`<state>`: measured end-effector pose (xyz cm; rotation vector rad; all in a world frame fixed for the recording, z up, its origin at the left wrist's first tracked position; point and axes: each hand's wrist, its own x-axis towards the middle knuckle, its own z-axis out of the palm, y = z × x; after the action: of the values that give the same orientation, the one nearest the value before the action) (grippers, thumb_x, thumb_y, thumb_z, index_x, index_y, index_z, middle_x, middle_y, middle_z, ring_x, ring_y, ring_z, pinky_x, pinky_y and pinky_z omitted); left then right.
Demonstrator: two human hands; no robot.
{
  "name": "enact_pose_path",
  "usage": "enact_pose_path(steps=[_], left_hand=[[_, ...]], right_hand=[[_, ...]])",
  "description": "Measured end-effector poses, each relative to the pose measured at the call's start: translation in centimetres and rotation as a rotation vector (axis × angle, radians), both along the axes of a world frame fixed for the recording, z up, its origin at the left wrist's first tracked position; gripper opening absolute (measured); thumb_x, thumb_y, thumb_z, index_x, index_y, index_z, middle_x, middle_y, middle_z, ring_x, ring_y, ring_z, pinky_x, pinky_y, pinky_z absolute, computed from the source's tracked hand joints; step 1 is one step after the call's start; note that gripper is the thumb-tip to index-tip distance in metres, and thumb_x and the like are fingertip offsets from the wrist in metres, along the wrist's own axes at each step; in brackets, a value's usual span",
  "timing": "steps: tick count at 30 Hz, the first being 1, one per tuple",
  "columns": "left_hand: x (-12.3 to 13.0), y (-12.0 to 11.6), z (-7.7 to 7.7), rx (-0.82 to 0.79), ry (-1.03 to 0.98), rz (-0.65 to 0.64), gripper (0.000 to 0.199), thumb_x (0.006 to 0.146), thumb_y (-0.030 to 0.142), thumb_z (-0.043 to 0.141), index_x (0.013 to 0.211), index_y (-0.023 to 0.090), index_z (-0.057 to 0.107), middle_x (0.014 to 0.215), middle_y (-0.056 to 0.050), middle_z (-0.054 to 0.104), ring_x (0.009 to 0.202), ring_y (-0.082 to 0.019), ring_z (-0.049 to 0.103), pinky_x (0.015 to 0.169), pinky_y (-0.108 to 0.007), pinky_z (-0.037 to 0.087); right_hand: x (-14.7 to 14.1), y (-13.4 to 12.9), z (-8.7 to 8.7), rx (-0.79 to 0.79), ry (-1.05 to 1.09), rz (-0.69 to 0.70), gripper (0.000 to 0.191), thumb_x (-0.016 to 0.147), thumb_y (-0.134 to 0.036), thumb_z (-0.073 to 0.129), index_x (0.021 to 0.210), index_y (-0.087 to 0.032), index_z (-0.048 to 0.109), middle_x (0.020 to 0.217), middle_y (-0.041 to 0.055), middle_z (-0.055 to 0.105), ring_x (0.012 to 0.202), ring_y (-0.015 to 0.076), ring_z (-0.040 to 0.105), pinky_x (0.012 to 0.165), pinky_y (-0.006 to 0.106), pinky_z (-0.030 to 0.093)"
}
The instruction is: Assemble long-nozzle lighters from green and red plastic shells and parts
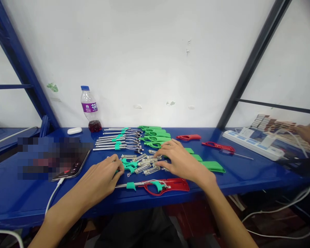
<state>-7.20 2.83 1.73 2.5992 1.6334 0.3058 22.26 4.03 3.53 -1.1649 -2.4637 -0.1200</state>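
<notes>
Blue-painted workbench (243, 175) adjoins a white wall (155, 69). Beyond the left hand (105, 174) stands one bottle (94, 125); one phone (79, 168) lies left of it. One power strip (248, 144) lies right of the right hand (177, 158), which obscures some clear fuel tanks (151, 170). Left fingers curl at teal triggers (130, 166); right fingers bend over the tanks; neither grip can be determined. One red lighter half-shell (179, 185) lies between the hands, nearer the body.

Head-worn camera, close above blue table (248, 175), facing forward and down toward white wall (150, 69).
</notes>
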Motion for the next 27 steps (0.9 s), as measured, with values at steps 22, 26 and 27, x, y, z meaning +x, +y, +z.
enact_pose_path(steps=[22,26,27], left_hand=[[0.0,-0.2,1.2,0.173,-0.197,-0.096,0.023,0.097,0.03,0.046,0.095,0.024,0.067,0.087,-0.002,0.076,0.073,-0.02,0.069,0.066,-0.029,0.045],[-0.4,0.1,0.9,0.206,-0.197,-0.107,0.027,0.102,0.037,0.044,0.099,0.025,0.068,0.095,-0.002,0.078,0.074,-0.021,0.07,0.068,-0.03,0.046],[-0.4,0.2,0.8,0.218,-0.19,-0.104,0.029,0.103,0.039,0.044,0.1,0.025,0.068,0.096,-0.003,0.078,0.076,-0.022,0.07,0.068,-0.03,0.046]], right_hand=[[-3.8,1.8,-2.4,0.099,-0.088,0.036,0.014,0.103,-0.03,0.064,0.108,-0.025,0.076,0.097,0.004,0.074,0.106,0.0247,0.062,0.117,0.053,0.031],[-3.7,1.5,-2.0,0.095,-0.128,0.029,0.017,0.104,-0.029,0.062,0.107,-0.025,0.078,0.098,0.0044,0.073,0.108,0.0252,0.061,0.12,0.057,0.026],[-3.7,1.5,-1.9,0.092,-0.14,0.025,0.017,0.104,-0.029,0.062,0.108,-0.026,0.078,0.099,0.0044,0.073,0.109,0.0254,0.061,0.121,0.058,0.025]])
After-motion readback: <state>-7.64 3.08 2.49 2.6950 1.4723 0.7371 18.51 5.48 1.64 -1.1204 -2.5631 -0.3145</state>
